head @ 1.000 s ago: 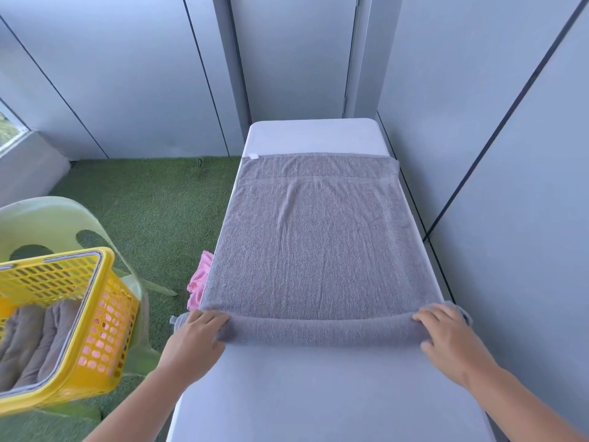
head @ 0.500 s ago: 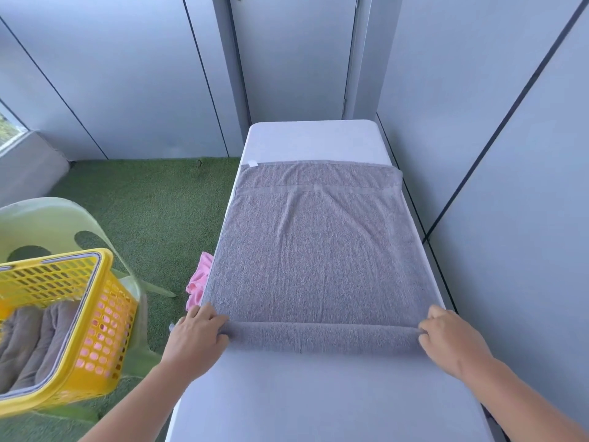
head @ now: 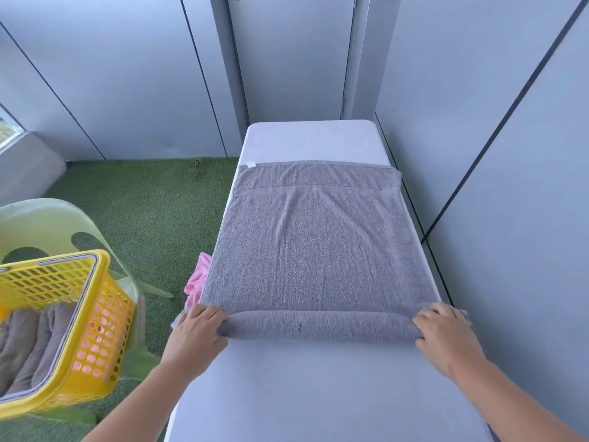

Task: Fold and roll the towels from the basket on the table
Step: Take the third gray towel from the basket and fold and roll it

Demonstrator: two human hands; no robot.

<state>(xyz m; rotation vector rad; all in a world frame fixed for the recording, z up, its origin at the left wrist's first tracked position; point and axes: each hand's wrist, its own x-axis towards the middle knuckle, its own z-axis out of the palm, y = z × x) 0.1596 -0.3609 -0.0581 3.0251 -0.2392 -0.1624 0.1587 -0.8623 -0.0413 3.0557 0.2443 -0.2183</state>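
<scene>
A grey towel [head: 315, 247] lies flat along the white table [head: 312, 138], with its near end rolled into a thin tube [head: 318, 325] across the table's width. My left hand [head: 196, 333] grips the left end of the roll, fingers curled over it. My right hand [head: 446, 334] grips the right end the same way. At the left, a yellow basket [head: 98, 330] holds several more rolled grey towels [head: 32, 342].
The basket sits on a pale green plastic chair [head: 47, 221] on green artificial grass [head: 143, 212]. A pink cloth [head: 197, 279] hangs beside the table's left edge. Grey wall panels close in right of the table and behind it.
The roll has grown thicker and tighter, and the towel's far edge has slid toward me. Both hands stayed on the ends of the roll.
</scene>
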